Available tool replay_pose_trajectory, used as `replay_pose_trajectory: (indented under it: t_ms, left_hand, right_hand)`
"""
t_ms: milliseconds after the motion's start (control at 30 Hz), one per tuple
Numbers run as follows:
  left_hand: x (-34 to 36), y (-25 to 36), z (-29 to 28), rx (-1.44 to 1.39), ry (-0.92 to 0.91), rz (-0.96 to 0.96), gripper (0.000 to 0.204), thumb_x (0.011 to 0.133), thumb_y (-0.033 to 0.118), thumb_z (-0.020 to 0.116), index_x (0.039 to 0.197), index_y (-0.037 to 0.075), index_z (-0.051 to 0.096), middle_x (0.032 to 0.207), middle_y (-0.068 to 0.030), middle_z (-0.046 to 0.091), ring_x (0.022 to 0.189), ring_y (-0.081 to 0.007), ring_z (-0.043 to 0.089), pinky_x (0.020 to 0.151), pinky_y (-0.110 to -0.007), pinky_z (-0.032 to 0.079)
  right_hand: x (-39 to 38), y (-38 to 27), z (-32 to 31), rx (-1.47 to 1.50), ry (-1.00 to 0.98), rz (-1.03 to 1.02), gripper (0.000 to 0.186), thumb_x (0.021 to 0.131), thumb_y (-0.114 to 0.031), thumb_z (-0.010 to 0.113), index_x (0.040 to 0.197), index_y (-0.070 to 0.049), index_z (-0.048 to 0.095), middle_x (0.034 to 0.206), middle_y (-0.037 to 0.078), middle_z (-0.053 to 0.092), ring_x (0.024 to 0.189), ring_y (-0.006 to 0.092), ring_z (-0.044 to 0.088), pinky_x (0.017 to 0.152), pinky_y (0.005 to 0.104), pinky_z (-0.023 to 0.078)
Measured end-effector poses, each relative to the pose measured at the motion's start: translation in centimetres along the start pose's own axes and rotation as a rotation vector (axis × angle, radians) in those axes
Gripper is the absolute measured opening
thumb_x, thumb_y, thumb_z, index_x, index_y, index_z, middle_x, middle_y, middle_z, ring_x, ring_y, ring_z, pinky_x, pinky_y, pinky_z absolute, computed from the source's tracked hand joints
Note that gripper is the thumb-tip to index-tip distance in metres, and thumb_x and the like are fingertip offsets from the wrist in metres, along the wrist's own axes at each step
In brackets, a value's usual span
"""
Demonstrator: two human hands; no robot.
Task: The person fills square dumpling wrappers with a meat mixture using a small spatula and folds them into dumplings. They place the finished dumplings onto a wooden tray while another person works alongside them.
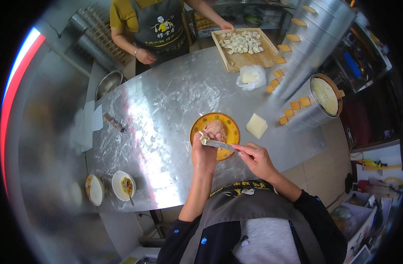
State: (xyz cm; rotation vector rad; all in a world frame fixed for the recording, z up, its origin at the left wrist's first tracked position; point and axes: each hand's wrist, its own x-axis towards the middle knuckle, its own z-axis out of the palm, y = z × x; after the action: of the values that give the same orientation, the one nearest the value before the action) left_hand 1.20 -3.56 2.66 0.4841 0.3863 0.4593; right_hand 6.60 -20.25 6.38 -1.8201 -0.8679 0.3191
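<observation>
My left hand (204, 154) is closed around a small, pale, folded wonton (204, 138). In my right hand (257, 160) is a flat metal spreader (221, 145), its blade reaching across to the wonton. Both hands are over the near side of a yellow patterned plate (231, 127), where a mound of pink minced meat (215, 128) lies, partly hidden by my left hand. A stack of square, pale wrappers (256, 126) rests on the metal table to the right of the plate.
Across the floury metal table (175, 101), a co-worker (159, 26) touches a wooden tray (235, 62) of wontons. A plastic bag (251, 77) lies nearby. Tall metal steamers (311, 48) stand at right, a lower steamer (308, 108) before them. A white bowl (120, 181) with a spoon sits left.
</observation>
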Motion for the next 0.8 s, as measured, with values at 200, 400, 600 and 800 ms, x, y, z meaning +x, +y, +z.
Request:
replay_pose_trajectory:
  t_ms: [200, 400, 600, 800]
  left_hand:
    - [1.0, -1.5, -2.4, 0.42, 0.163, 0.16, 0.021, 0.093, 0.029, 0.046, 0.085, 0.011, 0.051, 0.074, 0.0015, 0.05, 0.063, -0.0081, 0.051, 0.051, -0.022, 0.043]
    - [2.0, -0.6, -4.4, 0.089, 0.109, -0.038, 0.022, 0.092, 0.021, 0.046, 0.072, 0.011, 0.043, 0.057, 0.004, 0.032, 0.046, -0.0066, 0.024, 0.042, -0.023, 0.02]
    - [2.0, 0.2, -4.3, 0.061, 0.011, -0.101, 0.021, 0.092, 0.019, 0.045, 0.072, 0.012, 0.043, 0.056, 0.004, 0.03, 0.044, -0.0066, 0.021, 0.043, -0.022, 0.02]
    - [2.9, -0.4, -5.6, -0.158, -0.13, -0.221, 0.024, 0.094, 0.023, 0.042, 0.072, 0.012, 0.042, 0.058, 0.0041, 0.028, 0.046, -0.0069, 0.021, 0.044, -0.023, 0.021]
  right_hand:
    - [-0.4, 0.7, 0.3, -0.011, 0.035, -0.003, 0.026, 0.084, -0.005, 0.055, 0.109, -0.006, 0.062, 0.074, 0.009, 0.057, 0.064, 0.0158, 0.053, 0.06, 0.0261, 0.042]
    - [-0.4, 2.3, -4.4, 0.251, 0.003, 0.223, 0.027, 0.086, -0.004, 0.053, 0.112, -0.002, 0.06, 0.098, 0.007, 0.063, 0.085, 0.0092, 0.055, 0.075, 0.0222, 0.044]
    - [-1.2, 3.1, -4.5, 0.365, 0.065, 0.284, 0.027, 0.088, -0.003, 0.051, 0.113, -0.002, 0.06, 0.091, 0.0, 0.062, 0.078, 0.0037, 0.051, 0.068, 0.0186, 0.042]
    - [-0.6, 2.3, -5.5, 0.4, 0.147, 0.387, 0.026, 0.089, -0.008, 0.051, 0.113, -0.003, 0.06, 0.069, -0.008, 0.048, 0.058, 0.0005, 0.035, 0.05, 0.0164, 0.03]
